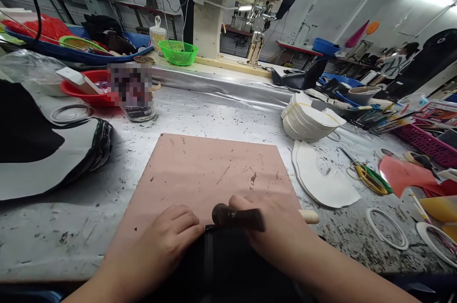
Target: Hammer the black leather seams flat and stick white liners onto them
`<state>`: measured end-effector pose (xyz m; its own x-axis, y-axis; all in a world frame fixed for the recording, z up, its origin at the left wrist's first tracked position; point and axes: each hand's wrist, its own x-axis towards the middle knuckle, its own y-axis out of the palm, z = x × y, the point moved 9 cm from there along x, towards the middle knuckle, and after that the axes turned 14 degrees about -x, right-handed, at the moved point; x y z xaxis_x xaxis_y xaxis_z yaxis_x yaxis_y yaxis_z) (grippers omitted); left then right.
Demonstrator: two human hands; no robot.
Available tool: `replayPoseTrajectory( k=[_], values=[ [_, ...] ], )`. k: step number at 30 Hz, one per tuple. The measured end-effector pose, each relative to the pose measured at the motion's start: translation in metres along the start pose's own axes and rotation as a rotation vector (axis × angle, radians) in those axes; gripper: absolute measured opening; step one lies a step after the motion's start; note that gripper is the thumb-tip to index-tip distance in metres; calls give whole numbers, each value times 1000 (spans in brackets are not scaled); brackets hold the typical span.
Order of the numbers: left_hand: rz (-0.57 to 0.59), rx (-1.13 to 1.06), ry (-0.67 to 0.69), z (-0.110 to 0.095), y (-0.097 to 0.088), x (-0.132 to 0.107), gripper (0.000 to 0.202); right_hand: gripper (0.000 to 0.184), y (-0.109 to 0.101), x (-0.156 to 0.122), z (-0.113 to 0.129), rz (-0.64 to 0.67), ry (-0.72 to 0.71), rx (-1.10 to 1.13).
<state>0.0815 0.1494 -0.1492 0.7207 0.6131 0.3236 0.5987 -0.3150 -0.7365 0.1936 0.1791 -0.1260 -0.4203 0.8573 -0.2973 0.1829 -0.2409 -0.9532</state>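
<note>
My right hand [267,224] is closed around a hammer [239,218]. Its dark head sticks out in front of my fingers, slightly blurred, and the pale wooden handle end shows on the far side of the hand. Under the head lies a black sheet piece [228,265], with a seam or strip running down it towards me. My left hand [174,234] has its fingers pressed together at the far edge of this black piece; the thumb is hidden. Both hands are over a pinkish-brown board [217,165] on the table.
Stacked black-and-white pieces [78,150] lie left. To the right are white cut pieces [323,176], a tied white bundle [307,117], scissors [371,176] and tape rolls [387,229]. Behind stand a jar [141,111], a red bowl [91,95], a green basket [178,53] and a sewing machine [207,17].
</note>
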Motion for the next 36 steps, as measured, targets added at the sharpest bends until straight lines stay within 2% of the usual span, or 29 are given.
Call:
replayPoseTrajectory(
  k=[2, 5, 9, 13, 15, 17, 20, 23, 29, 32, 36],
  values=[
    [-3, 51, 44, -4, 1, -2, 26, 17, -1, 0, -1, -8, 15, 17],
    [-9, 77, 62, -6, -1, -3, 27, 15, 9, 1, 6, 89, -58, -8],
    [-35, 69, 80, -12, -6, 0, 26, 17, 0, 5, 1, 3, 8, -22],
    [-25, 58, 110, -18, -6, 2, 25, 16, 3, 7, 13, 79, -73, -61],
    [1, 53, 106, -17, -4, 3, 25, 17, 0, 8, 15, 81, -68, -72],
    [26, 36, 72, -12, -3, 3, 24, 19, 0, 9, 18, 84, -64, -68],
    [48, -62, -70, 6, -5, 1, 23, 19, 7, 10, 22, 135, -90, -77],
    [73, -157, -136, 16, -4, -3, 23, 19, 6, 10, 23, 97, -107, -95],
    [43, 32, 50, -2, -4, -10, 25, 24, -11, 14, 16, 7, -29, -64],
    [55, 73, 37, -3, -2, -10, 22, 18, -7, 16, 28, 109, -148, -113],
    [16, 84, -11, 1, -5, -10, 21, 19, -19, 17, 29, 63, -90, -151]
  ],
)
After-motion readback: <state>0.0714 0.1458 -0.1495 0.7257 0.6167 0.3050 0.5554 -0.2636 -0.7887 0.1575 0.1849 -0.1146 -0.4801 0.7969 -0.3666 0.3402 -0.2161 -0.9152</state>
